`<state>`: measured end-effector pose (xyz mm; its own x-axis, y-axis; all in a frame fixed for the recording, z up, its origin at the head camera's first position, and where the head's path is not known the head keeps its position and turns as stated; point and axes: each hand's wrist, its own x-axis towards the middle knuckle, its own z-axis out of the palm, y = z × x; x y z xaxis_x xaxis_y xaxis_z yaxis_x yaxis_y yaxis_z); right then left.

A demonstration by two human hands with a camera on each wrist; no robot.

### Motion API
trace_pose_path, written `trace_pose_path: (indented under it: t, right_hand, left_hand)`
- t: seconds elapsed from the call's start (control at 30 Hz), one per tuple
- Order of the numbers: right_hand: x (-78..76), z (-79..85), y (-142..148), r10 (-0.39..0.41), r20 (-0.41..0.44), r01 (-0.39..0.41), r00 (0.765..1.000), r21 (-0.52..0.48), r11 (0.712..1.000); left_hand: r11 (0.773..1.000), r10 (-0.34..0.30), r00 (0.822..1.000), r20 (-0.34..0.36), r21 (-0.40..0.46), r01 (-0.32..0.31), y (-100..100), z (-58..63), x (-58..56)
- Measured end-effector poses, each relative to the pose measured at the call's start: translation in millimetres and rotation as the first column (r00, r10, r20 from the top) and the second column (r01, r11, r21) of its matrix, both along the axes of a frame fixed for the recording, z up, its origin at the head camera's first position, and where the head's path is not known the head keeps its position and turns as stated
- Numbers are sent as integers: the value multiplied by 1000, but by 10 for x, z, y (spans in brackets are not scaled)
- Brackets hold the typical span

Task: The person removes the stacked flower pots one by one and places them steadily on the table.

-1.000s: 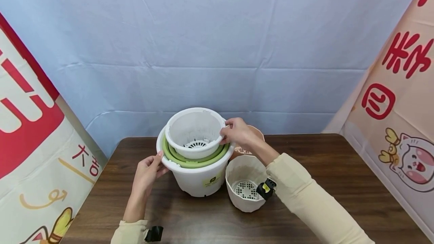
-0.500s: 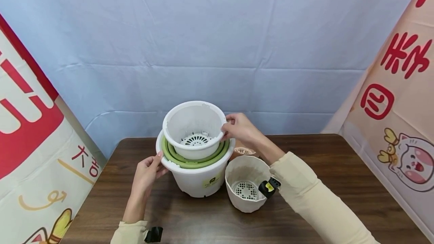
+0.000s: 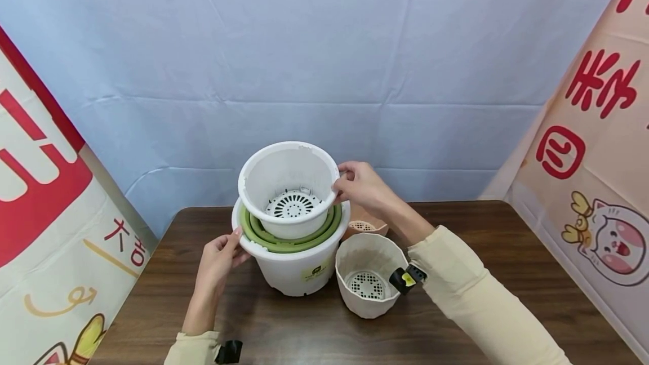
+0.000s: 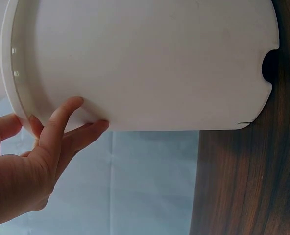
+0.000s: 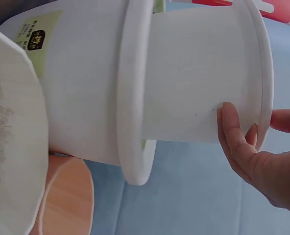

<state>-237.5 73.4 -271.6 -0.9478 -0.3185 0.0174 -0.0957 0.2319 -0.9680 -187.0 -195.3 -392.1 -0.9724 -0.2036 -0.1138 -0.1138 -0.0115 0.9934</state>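
Note:
A small white plastic pot with a slotted bottom is partly raised out of the nested stack, tilted a little toward me. My right hand pinches its rim on the right side, thumb on one face and fingers on the other, as the right wrist view also shows. Beneath it, green pots sit inside a large white pot with a yellow-green label. My left hand grips the large pot's rim at the left; in the left wrist view its fingers lie along the outer wall.
Right of the stack stands a cream faceted pot with a perforated bottom. Behind it is an orange pot, partly hidden by the right arm. Everything stands on a dark wooden table before a pale blue cloth.
The small white pot has risen further out of the stack, with my right hand moving up with it. My left hand stays on the large pot's rim.

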Motion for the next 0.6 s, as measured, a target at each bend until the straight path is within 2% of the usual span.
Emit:
trace_pose_path:
  t: [0.1, 0.6]
  right_hand:
    - [34, 10, 14, 10, -20, -10, 1000, -11, 1000]
    - [115, 186, 66, -10, -48, 8, 999, -45, 999]
  left_hand:
    - [1000, 4, 1000, -4, 4, -4, 15, -39, 16]
    - [1000, -2, 1000, 3, -1, 2, -2, -40, 12]
